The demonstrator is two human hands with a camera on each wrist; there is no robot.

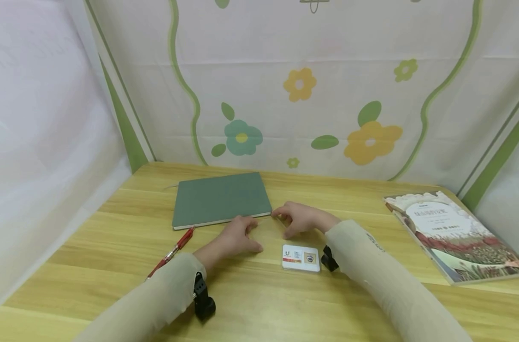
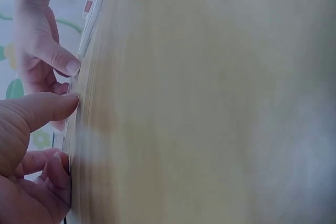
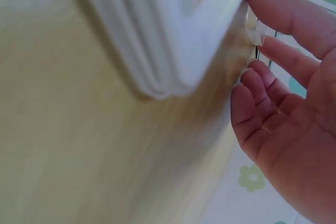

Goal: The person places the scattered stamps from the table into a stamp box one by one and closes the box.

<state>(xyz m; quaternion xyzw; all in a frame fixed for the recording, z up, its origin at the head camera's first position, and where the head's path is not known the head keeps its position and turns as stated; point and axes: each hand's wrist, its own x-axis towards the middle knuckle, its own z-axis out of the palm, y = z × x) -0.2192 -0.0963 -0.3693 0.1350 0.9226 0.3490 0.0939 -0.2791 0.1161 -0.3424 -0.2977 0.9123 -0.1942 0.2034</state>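
In the head view, my left hand (image 1: 233, 237) rests at the near right corner of a closed green notebook (image 1: 221, 199), its thumb and fingers apart. My right hand (image 1: 302, 219) comes from the other side. Its thumb and index finger are at the edges of a small clear plastic piece (image 3: 255, 35), hard to make out against the wood. Close below the right hand lies a white card (image 1: 301, 258) with a logo and a small picture. The right wrist view shows a white, layered, rounded-corner object (image 3: 157, 40) up close, blurred.
A red pen (image 1: 171, 254) lies beside the left forearm, partly hidden by the sleeve. On the right of the wooden table (image 1: 259, 299) is a book (image 1: 452, 232) with a flowery cover. Behind the table hangs a flower-printed curtain (image 1: 268, 57).
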